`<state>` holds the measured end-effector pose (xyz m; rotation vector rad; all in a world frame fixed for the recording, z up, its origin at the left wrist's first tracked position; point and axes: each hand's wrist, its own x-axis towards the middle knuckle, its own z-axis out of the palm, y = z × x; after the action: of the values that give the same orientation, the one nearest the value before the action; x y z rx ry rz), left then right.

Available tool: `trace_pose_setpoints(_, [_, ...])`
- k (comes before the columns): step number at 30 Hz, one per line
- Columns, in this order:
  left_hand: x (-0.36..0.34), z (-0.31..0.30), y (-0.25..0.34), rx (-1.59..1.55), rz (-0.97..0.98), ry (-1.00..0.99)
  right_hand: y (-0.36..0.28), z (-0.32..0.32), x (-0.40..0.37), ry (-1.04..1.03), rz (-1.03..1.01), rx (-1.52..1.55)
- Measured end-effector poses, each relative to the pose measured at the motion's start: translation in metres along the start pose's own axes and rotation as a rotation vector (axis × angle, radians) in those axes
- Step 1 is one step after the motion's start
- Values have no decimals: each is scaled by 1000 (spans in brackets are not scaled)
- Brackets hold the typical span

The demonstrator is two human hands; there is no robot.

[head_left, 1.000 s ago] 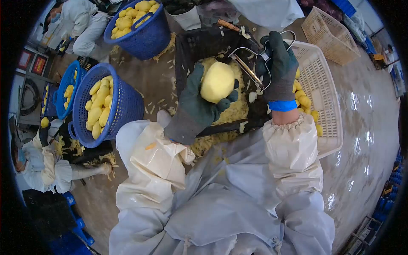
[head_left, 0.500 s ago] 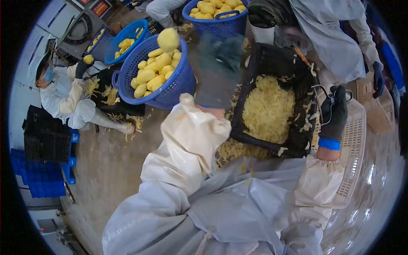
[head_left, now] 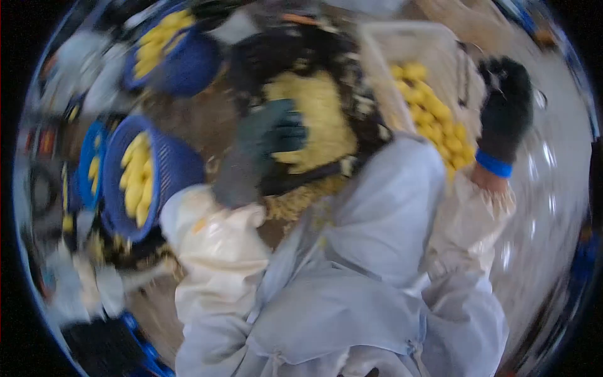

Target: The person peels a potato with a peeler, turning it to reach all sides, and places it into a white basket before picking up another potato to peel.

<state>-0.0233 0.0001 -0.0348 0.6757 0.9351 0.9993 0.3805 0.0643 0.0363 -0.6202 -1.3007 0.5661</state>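
Observation:
My left hand (head_left: pixel 276 135), in a dark green glove, hovers over a black crate (head_left: pixel 304 179) holding a heap of pale yellow potato peelings (head_left: pixel 320 113). Its fingers look stretched out, though blurred, and nothing shows in them. At the right, my dark-gloved right hand (head_left: pixel 505 94) is closed on a peeler (head_left: pixel 463 81) with a thin metal frame; much of the tool is hidden or smeared. Below and left of that hand, a white basket (head_left: pixel 402 28) contains several peeled yellow potatoes (head_left: pixel 433 113).
A blue basket (head_left: pixel 182 173) of peeled potatoes stands left of my left sleeve. Another blue basket (head_left: pixel 188 69) of potatoes is farther back. Scattered peelings (head_left: pixel 295 204) lie before the crate. A blurred co-worker (head_left: pixel 88 283) sits at far left.
The view has swung right, bringing the potatoes in the white basket into sight. My left hand now appears over the crate. The potato seen in the air above the blue basket is gone from there.

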Motion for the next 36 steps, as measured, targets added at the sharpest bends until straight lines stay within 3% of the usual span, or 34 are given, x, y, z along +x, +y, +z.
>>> trace_pose_setpoints(1, [-17, 37, 16, 4, -13, 115, -4, -30, -1, -53, -210, -511])
trace_pose_setpoints(2, [-10, 24, 13, -3, -14, 11, -10, -57, -5, -144, -394, -1012])
trace_pose_setpoints(4, [-11, 28, 10, 37, -29, 11, -23, -95, -27, -192, -135, -1219])
trace_pose_setpoints(6, [-7, 40, 15, 94, -130, 33, 11, -154, -53, 178, 239, -475])
trace_pose_setpoints(7, [-5, 38, 12, 83, -153, 42, 16, -170, -62, 387, 551, -284])
trace_pose_setpoints(8, [-2, 39, 9, 72, -173, 60, 30, -182, -76, 414, 586, -392])
trace_pose_setpoints(10, [7, 47, 2, 112, -201, 84, 63, -211, -101, 287, 813, -429])
trace_pose_setpoints(12, [10, 50, 3, 164, -230, 148, 88, -200, -117, 327, 1081, -506])
trace_pose_setpoints(16, [14, 60, -7, 303, -102, 110, 164, -187, -154, 29, 1460, -685])
trace_pose_setpoints(18, [23, 57, -7, 212, -193, 146, 215, -203, -190, -669, 1142, -1185])
trace_pose_setpoints(19, [25, 58, -6, 218, -198, 147, 235, -205, -211, -807, 983, -1361])
trace_pose_setpoints(20, [27, 61, -5, 228, -228, 187, 225, -195, -210, -563, 1435, -1127])
trace_pose_setpoints(22, [30, 59, -6, 241, -260, 232, 201, -176, -206, -817, 1345, -1109])
trace_pose_setpoints(26, [31, 51, -8, 206, -261, 181, 253, -195, -267, -922, 1363, -1414])
trace_pose_setpoints(28, [31, 50, -6, 221, -265, 213, 266, -205, -277, -860, 1615, -1192])
trace_pose_setpoints(36, [21, 49, 0, 66, -266, 169, 273, -215, -272, -1116, 1297, -1164])
